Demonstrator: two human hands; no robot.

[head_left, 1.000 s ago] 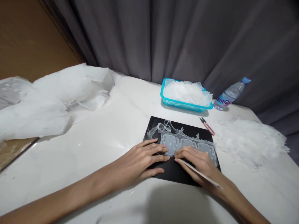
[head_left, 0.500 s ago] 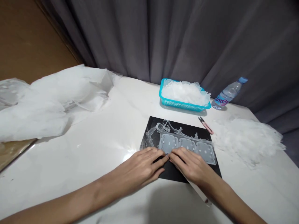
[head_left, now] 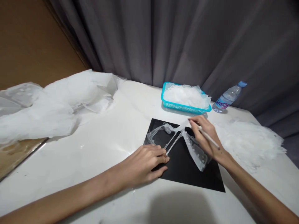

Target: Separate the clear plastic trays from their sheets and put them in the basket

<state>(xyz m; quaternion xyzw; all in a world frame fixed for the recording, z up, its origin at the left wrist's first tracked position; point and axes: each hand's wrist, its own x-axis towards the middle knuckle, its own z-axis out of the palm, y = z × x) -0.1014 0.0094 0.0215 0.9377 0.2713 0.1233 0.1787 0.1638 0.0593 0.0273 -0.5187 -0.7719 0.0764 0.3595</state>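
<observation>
A translucent, rubbery moulded sheet (head_left: 195,152) lies partly lifted and folded over a black mat (head_left: 184,175). My left hand (head_left: 150,161) rests at the mat's left side, its fingers closed on the near edge of the sheet's thin frame. Between my two hands, narrow strips of the sheet are stretched taut. Above the mat, my right hand (head_left: 206,133) pinches a raised strip between thumb and fingers. A slim, pale stick-like tool (head_left: 208,137) is also held in that hand, pointing back toward the wrist; its exact kind is unclear.
Behind the mat stands a turquoise basket (head_left: 187,109) heaped with translucent pieces. A water bottle (head_left: 227,99) is beside it. More translucent pieces (head_left: 252,144) are piled at right, and large white sheets (head_left: 58,105) at left. A grey curtain (head_left: 177,40) hangs behind the white table (head_left: 105,149).
My right hand has moved up and to the right, pulling part of the sheet off the mat. The panels that lay flat are now folded and stretched. My left hand stays nearly in place.
</observation>
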